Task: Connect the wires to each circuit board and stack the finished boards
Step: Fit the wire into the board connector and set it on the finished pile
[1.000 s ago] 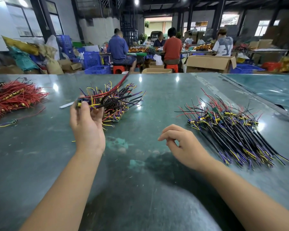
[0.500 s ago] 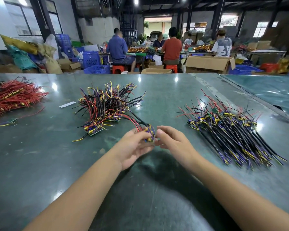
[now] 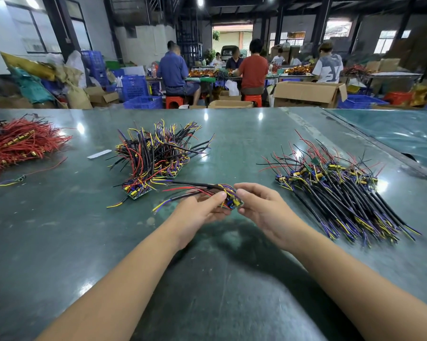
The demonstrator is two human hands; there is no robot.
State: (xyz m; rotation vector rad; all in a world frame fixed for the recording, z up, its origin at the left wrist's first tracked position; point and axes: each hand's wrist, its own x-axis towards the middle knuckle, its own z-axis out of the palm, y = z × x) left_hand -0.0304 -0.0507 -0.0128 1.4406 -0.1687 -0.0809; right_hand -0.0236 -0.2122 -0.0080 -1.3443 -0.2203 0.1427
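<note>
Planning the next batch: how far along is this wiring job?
Done: a stack of wired boards on the table. In hand: left hand and right hand hold one circuit board. Left: the larger pile on the right.

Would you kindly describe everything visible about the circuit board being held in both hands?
The circuit board is small and green, carrying yellow and blue parts. It is held just above the green table, tilted. The left hand and right hand pinch it from either side. Black, red, yellow and purple wires trail from it leftward, their ends reaching toward the table. It sits between two piles, touching neither.
</note>
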